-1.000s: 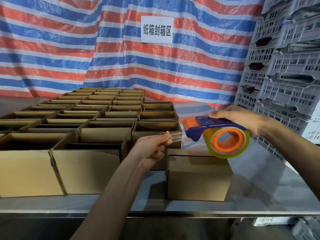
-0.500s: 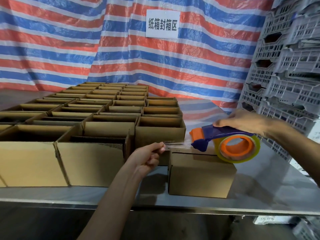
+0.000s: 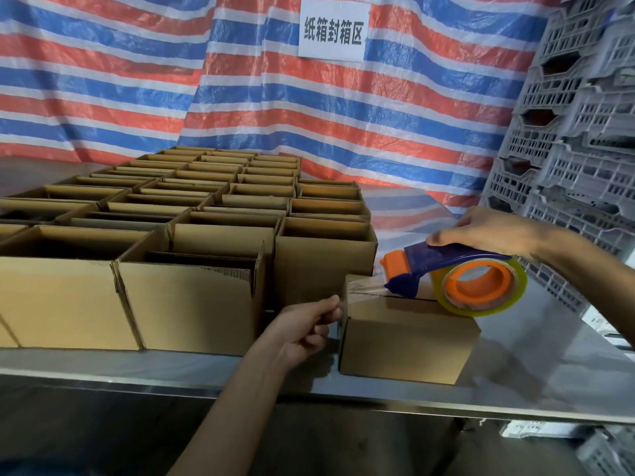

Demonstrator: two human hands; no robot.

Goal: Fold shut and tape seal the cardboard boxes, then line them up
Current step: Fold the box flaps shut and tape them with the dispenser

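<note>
Tape dispenser (image 3: pixel 446 280) on closed box (image 3: pixel 409 341)

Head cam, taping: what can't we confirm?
- End of the clear tape strip: head view, pinched out of sight in the left hand beside the closed brown cardboard box.
- Box's top seam: head view, partly covered by the blue-and-orange tape dispenser in the right hand.
- Insides of the open cardboard boxes: head view, walls and shadow.

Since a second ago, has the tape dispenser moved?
Yes. Judged against the closed box, the tape dispenser has come down: it hovered above the box's top, and now its roll meets that top.
</note>
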